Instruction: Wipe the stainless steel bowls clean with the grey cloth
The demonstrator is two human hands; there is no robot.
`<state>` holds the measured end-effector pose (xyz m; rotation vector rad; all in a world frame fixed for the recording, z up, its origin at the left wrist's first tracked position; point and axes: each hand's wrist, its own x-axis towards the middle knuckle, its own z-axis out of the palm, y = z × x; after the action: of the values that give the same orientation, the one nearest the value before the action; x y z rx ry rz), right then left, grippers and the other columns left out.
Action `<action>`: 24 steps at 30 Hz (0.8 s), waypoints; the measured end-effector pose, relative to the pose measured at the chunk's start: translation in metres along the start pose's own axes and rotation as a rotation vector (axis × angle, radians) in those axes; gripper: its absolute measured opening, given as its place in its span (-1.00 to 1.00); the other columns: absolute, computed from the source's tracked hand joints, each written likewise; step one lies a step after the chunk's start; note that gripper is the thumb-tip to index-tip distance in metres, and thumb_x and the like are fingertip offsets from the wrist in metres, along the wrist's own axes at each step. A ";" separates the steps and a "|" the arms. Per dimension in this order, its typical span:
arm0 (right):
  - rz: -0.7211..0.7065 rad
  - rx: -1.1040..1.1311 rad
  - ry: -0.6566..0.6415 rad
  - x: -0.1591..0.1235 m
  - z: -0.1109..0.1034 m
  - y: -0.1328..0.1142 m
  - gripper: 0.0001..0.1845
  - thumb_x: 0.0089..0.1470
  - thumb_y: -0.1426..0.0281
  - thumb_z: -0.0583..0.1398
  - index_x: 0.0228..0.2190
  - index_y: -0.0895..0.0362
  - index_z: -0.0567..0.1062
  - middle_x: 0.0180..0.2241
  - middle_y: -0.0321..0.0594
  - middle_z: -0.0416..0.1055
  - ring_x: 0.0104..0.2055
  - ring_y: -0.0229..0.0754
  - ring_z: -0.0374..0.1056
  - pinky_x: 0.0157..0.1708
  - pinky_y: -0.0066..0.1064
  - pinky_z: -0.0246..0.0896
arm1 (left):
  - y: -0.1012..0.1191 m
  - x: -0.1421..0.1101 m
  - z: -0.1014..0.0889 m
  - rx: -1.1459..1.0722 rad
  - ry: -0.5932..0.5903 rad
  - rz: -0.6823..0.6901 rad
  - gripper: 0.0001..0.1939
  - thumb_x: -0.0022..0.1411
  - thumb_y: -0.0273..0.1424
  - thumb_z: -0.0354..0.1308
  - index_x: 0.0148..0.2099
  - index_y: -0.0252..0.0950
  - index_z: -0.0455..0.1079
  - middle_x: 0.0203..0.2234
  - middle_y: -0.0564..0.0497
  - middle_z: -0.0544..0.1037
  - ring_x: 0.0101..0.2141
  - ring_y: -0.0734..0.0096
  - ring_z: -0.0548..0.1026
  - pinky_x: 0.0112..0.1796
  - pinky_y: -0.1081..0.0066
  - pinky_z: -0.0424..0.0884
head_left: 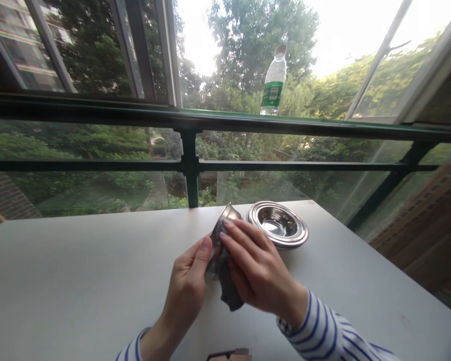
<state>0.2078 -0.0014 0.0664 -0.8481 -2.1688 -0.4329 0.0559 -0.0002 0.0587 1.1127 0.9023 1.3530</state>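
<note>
From my end of the link, both hands are together in the middle of the shot, closed on a dark cloth [230, 295] bunched around a shiny curved piece of metal [227, 214] (might be a second bowl, but too much is covered for me to tell). The left hand [186, 286] has its thumb up the near side of the bundle, while the right hand [257, 265] lies across it from the other side, fingers pressed flat on top. The long way of the bundle runs roughly away from the person, leaning a little, with the metal edge poking out at the far end and a tail of cloth hanging toward the body. A steel bowl [277, 224] sits on the white table [78, 260] just past the fingertips of the right hand, so that hand is clearly the closer one. A water bottle [273, 82] stands up on the railing [190, 165] beyond.
</note>
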 end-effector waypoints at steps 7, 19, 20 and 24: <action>0.149 0.106 0.073 0.004 0.000 0.012 -0.61 0.12 0.49 0.00 -0.01 0.26 0.35 0.05 0.00 0.30 0.11 -0.04 0.16 0.05 -0.12 0.17 | 0.004 -0.004 0.002 0.050 0.005 0.021 -0.73 0.11 -0.20 0.13 -0.39 -0.31 0.49 -0.58 0.02 0.47 -0.50 0.41 0.35 -0.47 0.50 0.29; 0.165 0.125 0.075 0.003 0.003 0.010 -0.61 0.12 0.46 0.00 -0.02 0.22 0.37 0.05 -0.04 0.31 0.11 -0.05 0.17 0.05 -0.12 0.17 | 0.000 -0.003 0.001 0.045 0.084 0.000 -0.71 0.08 -0.21 0.14 -0.55 -0.29 0.37 -0.64 0.06 0.39 -0.55 0.45 0.30 -0.52 0.51 0.27; 0.252 0.157 0.093 0.004 0.002 0.014 -0.62 0.13 0.48 -0.02 -0.03 0.20 0.37 0.02 -0.04 0.33 0.09 -0.08 0.20 0.04 -0.12 0.18 | 0.000 -0.003 0.003 0.046 0.082 -0.010 -0.71 0.08 -0.21 0.13 -0.55 -0.30 0.37 -0.64 0.06 0.39 -0.55 0.44 0.30 -0.52 0.50 0.27; 0.252 0.176 0.077 0.004 -0.003 0.011 -0.62 0.11 0.49 0.01 -0.03 0.23 0.37 0.03 -0.04 0.32 0.09 -0.06 0.18 0.05 -0.11 0.17 | 0.004 -0.005 0.005 0.036 0.094 -0.014 -0.73 0.07 -0.23 0.13 -0.55 -0.30 0.37 -0.65 0.06 0.37 -0.58 0.46 0.27 -0.55 0.51 0.25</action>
<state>0.2149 0.0072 0.0720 -0.9726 -1.9649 -0.1435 0.0597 -0.0063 0.0630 1.0753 1.0047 1.3919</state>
